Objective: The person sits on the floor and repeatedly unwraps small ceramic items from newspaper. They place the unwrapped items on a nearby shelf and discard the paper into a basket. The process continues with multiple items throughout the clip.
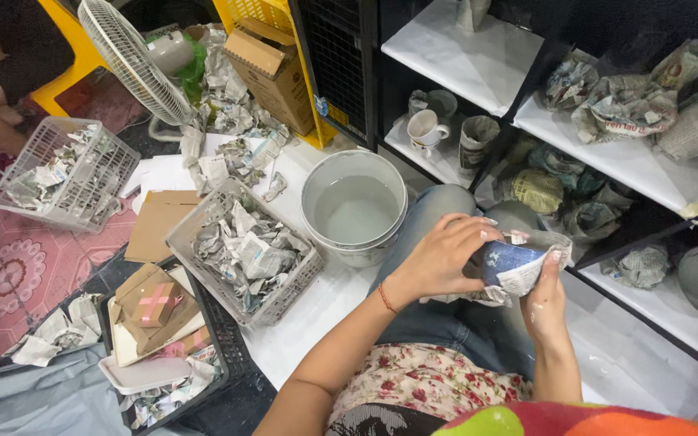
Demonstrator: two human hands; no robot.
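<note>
**Blue bowl, half unwrapped, over the lap**

Here we hold a blue bowl (504, 262) at four o'clock, left hand (438, 260) curled over its newspaper wrap (527, 270), right hand (544, 303) cupping beneath. Slack paper could let it slip toward the grey bucket (355, 207) at center.
</note>
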